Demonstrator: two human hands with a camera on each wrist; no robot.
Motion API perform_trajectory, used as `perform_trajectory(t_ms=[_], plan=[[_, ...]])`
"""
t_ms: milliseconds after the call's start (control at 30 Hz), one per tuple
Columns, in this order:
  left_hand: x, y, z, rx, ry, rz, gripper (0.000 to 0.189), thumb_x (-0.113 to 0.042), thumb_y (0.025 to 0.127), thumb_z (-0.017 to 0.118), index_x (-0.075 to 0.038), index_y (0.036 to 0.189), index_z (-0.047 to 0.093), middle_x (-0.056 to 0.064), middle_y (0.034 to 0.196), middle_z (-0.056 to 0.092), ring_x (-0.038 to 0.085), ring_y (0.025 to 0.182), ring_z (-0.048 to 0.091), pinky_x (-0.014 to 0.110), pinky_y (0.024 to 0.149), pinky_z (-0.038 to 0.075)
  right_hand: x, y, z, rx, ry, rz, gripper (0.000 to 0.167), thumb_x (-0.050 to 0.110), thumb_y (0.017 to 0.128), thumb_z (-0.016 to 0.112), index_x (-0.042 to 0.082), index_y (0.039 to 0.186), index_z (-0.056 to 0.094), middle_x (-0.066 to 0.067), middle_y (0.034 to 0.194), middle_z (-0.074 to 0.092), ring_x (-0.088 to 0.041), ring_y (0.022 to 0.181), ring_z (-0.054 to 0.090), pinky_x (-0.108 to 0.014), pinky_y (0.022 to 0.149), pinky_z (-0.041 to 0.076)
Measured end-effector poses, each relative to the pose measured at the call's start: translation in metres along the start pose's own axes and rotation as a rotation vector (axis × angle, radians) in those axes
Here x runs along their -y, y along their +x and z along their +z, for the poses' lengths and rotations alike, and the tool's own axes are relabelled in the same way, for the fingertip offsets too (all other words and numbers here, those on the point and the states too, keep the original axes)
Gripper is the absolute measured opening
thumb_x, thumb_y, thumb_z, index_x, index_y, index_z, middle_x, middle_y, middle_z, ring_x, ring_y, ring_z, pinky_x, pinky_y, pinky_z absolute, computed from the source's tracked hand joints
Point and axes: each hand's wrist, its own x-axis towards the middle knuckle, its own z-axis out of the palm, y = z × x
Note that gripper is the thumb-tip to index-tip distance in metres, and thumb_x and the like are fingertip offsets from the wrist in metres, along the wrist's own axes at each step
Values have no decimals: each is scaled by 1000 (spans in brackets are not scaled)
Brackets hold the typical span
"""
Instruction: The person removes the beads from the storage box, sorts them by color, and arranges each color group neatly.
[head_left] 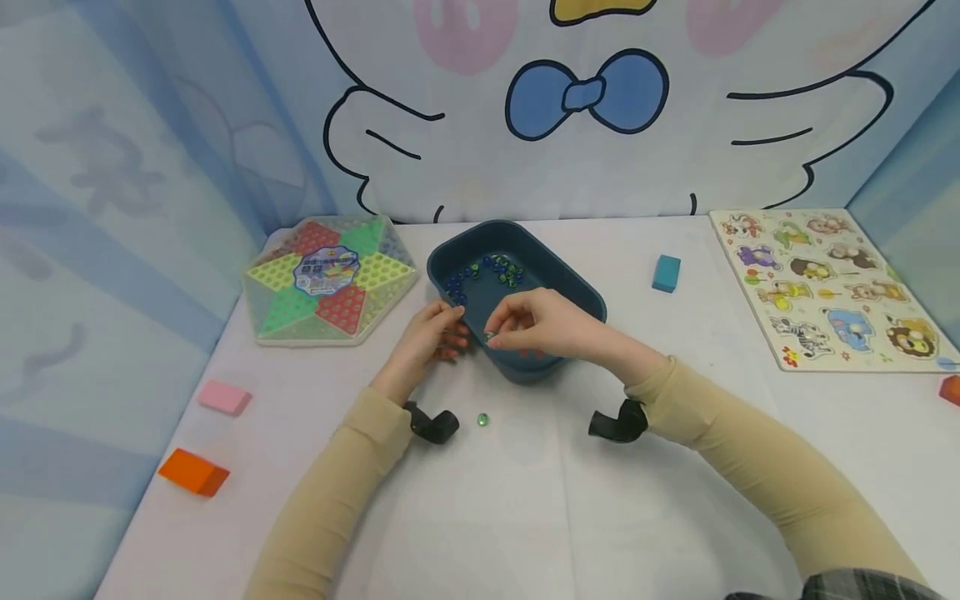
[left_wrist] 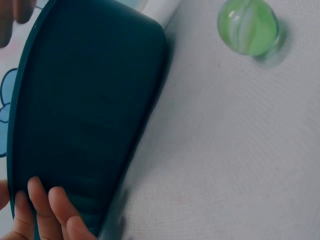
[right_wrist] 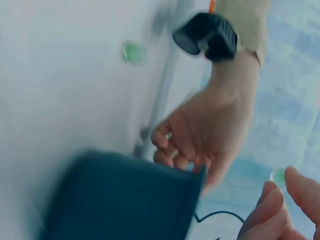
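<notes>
A dark blue plastic tub [head_left: 564, 273] stands in the middle of the table, with several blue and green marbles [head_left: 508, 273] toward its far left end. My left hand [head_left: 427, 337] grips its near left rim, thumb at the top edge and fingers [left_wrist: 46, 210] against the outer wall. Over the near end of the tub, my right hand [head_left: 543, 323] pinches a clear-and-green glass marble [right_wrist: 277, 176] between thumb and fingertips. Another green marble [head_left: 483, 419] lies on the white cloth in front of the tub, between my forearms; it looks large in the left wrist view [left_wrist: 248, 26].
A boxed Chinese checkers board [head_left: 326, 283] lies left of the tub. To the right are a teal block [head_left: 666, 273] and an animal puzzle board [head_left: 832, 292]. A pink block [head_left: 224, 397] and an orange block [head_left: 193, 472] sit near the left edge, a red-orange one [head_left: 951, 389] far right.
</notes>
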Motion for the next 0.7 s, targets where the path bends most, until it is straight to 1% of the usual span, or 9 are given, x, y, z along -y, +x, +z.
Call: perform_trajectory(t_ms=[200, 300, 400, 533, 600, 700], plan=[[0, -1, 0, -3, -5, 4, 21, -28, 96, 49, -12, 83, 45, 0, 80, 56, 11, 65, 57, 26, 57, 47, -12, -27, 21, -34, 126, -17, 20, 23, 86, 66, 10, 101, 64, -10, 79, 62, -29, 58, 52, -36, 49, 46], [0, -1, -1, -6, -5, 11, 21, -29, 96, 49, -12, 84, 46, 1, 81, 56, 12, 67, 57, 26, 58, 47, -18, -38, 32, -43, 175, -30, 21, 22, 85, 67, 9, 101, 64, -8, 78, 61, -32, 58, 52, -36, 48, 45], [-1, -1, -1, -7, -5, 8, 22, -29, 96, 49, -11, 84, 46, 1, 81, 56, 13, 68, 57, 26, 58, 47, -25, -46, 41, -40, 230, -20, 21, 22, 86, 66, 9, 102, 64, -7, 77, 61, -33, 59, 51, -34, 47, 44], [-1, -1, 0, -1, -14, -4, 23, -30, 96, 49, -12, 82, 44, 0, 80, 56, 12, 67, 57, 25, 58, 46, -36, -52, 52, -31, 288, 4, 22, 21, 86, 65, 6, 103, 63, -5, 74, 59, -25, 54, 48, -31, 45, 41], [-6, -6, 1, 8, -13, -11, 22, -28, 96, 49, -11, 83, 45, 1, 80, 56, 11, 67, 57, 26, 59, 46, -40, -54, 56, -32, 306, 20, 23, 20, 86, 66, 5, 104, 63, -4, 73, 58, -23, 54, 47, -29, 45, 40], [-5, -6, 2, 10, -12, -10, 21, -28, 96, 48, -11, 84, 46, 1, 80, 55, 11, 67, 57, 25, 59, 46, -46, -53, 60, -41, 314, 44, 24, 18, 86, 66, 3, 104, 63, -3, 72, 57, -22, 53, 47, -26, 43, 38]])
